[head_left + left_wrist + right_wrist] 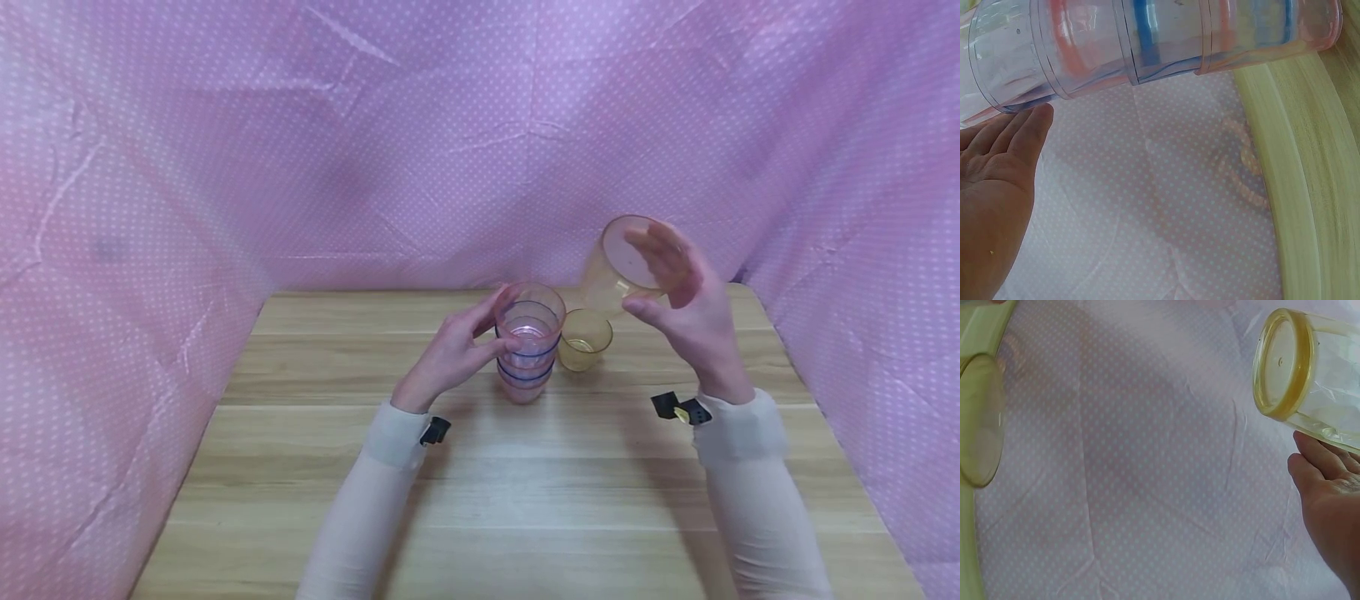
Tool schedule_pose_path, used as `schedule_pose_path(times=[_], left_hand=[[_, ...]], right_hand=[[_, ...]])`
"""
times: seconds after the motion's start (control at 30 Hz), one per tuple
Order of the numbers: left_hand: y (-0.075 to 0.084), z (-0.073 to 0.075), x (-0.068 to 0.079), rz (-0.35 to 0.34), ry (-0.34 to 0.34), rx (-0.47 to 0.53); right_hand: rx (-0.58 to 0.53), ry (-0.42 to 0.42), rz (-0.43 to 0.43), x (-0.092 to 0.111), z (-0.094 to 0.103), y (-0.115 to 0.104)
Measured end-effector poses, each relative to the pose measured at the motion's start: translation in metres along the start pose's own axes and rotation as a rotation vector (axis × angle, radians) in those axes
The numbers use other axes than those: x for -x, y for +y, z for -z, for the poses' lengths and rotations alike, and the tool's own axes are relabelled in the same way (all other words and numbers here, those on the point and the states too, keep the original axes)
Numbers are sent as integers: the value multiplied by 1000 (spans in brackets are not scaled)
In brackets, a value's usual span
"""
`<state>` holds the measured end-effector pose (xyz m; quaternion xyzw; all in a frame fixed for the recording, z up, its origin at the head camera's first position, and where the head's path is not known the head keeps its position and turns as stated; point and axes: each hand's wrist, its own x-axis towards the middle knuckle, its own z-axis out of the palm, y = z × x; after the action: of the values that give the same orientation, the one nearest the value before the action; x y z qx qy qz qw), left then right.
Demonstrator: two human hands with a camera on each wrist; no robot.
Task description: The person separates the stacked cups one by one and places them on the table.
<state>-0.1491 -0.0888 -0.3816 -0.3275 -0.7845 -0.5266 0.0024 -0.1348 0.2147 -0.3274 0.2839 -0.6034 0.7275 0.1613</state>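
My left hand [457,354] holds the upper part of a stack of clear cups [525,385], thumb in front and fingers round the back. Pink and blue bands alternate down this nested, upright stack, which also crosses the top of the left wrist view. Raised above the table, a clear yellow cup [603,271] is gripped by my right hand [701,329] between thumb and fingers. Its yellow-ringed base [1282,365] points down toward the table side in the right wrist view. A second yellow cup [585,346] stands mouth up just right of the stack.
The wooden table [517,492] ends at its back edge close behind the cups. Pink cloth with white dots [480,142] hangs behind and on both sides. Small black devices [678,408] sit at both wrists.
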Motion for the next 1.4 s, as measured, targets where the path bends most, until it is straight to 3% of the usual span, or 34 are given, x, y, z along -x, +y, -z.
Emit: schedule_pose_path(times=[0.6,1.07,1.4], left_hand=[[1,1,0,17,-3,27],[2,0,0,39,-4,26],[2,0,1,49,-5,26]], right_hand=[[41,107,-50,19,29,5],[51,128,-80,34,48,13],[150,155,-160,47,59,23]])
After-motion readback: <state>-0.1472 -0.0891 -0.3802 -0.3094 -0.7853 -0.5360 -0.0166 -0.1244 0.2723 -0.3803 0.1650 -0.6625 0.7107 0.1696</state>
